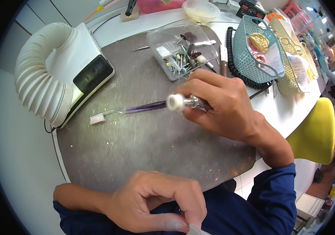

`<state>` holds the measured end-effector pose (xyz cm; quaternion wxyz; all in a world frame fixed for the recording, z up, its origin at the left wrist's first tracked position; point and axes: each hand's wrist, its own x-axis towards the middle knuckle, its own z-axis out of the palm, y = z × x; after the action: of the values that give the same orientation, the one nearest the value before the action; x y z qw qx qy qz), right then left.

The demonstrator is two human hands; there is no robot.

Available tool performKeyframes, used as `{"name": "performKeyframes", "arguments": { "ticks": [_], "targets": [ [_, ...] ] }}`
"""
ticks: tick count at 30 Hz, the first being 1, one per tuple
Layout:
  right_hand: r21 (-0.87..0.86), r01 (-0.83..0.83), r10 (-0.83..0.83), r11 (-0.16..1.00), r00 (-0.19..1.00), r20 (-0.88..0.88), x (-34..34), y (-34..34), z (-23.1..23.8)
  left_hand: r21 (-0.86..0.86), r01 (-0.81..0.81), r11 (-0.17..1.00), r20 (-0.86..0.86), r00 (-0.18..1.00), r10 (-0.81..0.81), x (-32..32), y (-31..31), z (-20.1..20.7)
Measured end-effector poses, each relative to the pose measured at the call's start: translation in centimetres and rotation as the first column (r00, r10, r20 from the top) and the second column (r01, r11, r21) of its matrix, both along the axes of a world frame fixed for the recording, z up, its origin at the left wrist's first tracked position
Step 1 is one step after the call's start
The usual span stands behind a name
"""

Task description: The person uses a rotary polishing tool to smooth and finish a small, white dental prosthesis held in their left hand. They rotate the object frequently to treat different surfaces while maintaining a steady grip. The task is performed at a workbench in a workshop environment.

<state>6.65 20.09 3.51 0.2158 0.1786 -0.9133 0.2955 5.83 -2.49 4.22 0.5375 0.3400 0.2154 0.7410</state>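
Observation:
My right hand [222,105] grips a metal rotary handpiece [194,102] fitted with a round white polishing tip [175,102]. A clear toothbrush [136,109] with a purple handle and white bristles lies on the dark work mat [108,164], its handle end hidden behind the tip and hand. Low in the picture, my left hand [155,201] is closed, thumb and fingers pinched near my lap. A whitish object [195,230] pokes out by the fingertips, mostly cut off by the lower edge, so its kind cannot be made out.
A white box with a ribbed hose [38,82] stands at the left. Beyond the mat's middle sits a clear plastic box [167,64] of rotary bits, beside a wooden-handled knife [224,64]. At right are a blue-green basket [249,51], a coiled black cord [232,66] and a yellow chair [316,133].

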Motion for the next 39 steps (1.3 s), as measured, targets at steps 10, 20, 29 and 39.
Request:
{"name": "performKeyframes", "arguments": {
  "ticks": [10, 20, 29, 39],
  "targets": [
    [0.036, -0.014, 0.016, 0.999, 0.998, -0.059, 0.5, -0.5, 0.6, -0.449, -0.579, 0.681, -0.180, 0.805, 0.566, -2.6, 1.9, -2.8],
    [0.078, -0.110, 0.115, 0.991, 0.992, -0.057, 0.6, -0.7, 0.3, -0.510, -0.449, 0.734, -0.059, 0.870, 0.490, -3.4, 1.8, -2.8],
    [0.169, -0.051, 0.042, 0.984, 0.998, 0.056, 0.9, -0.3, 1.2, -0.409, -0.433, 0.803, 0.044, 0.870, 0.491, -3.8, 2.0, -4.1],
    [0.210, -0.037, -0.012, 0.977, 0.974, 0.228, 0.5, 0.0, 0.9, -0.491, -0.358, 0.794, 0.104, 0.881, 0.461, -4.1, 1.9, -3.7]
  ]
}}
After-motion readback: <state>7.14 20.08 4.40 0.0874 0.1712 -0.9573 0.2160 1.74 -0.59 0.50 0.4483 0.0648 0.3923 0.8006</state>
